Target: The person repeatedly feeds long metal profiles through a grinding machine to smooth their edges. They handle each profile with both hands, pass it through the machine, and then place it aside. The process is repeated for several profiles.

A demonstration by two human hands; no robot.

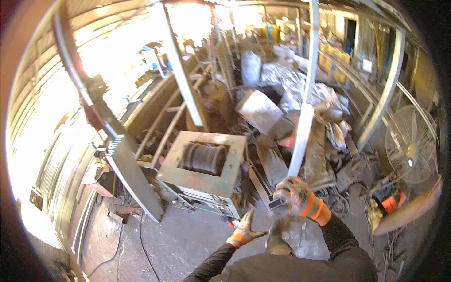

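Observation:
My left hand (244,230), in a grey glove with orange bands, is held low over the floor in front of the machine. Its fingers are stretched out and the thumb stands apart; nothing is in it. My right hand (300,199), gloved alike, is raised to the right with curled fingers. The lower end of a pale upright bar (301,136) meets its fingers in the picture; whether they grip it I cannot tell. Ahead and to the left stands a boxy machine (206,181) with a worn tan top. A dark ridged roller (203,158) shows in its opening.
A tall grey metal panel (136,181) leans left of the machine. Cables (146,249) lie on the concrete floor (183,244). Behind are scrap and sacks (305,89) among posts. At the right stands a large caged fan (411,145).

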